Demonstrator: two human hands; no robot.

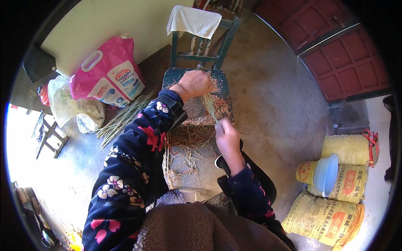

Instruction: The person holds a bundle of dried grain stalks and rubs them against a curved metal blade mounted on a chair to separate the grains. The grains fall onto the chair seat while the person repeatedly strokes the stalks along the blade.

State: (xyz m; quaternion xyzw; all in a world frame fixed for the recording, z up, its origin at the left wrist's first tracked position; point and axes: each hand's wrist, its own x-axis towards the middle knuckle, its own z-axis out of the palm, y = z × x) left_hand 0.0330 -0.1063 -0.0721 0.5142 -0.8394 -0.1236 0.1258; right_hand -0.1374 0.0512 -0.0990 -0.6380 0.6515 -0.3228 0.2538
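Note:
A bundle of dry plant stalks stretches between my two hands over the seat of a dark green wooden chair. My left hand, in a fist with its back up, is above the seat near the chair's backrest; what its fingers close on is largely hidden. My right hand grips the thin near end of the bundle, just off the seat's front right corner, and is slightly blurred. Reddish and tan husks cover much of the seat. A white cloth hangs over the backrest.
Long stalks lie on the floor at left, beside a pink detergent pouch and a plastic bag. Loose stalks litter the floor below the seat. At right are woven sacks and a blue basin.

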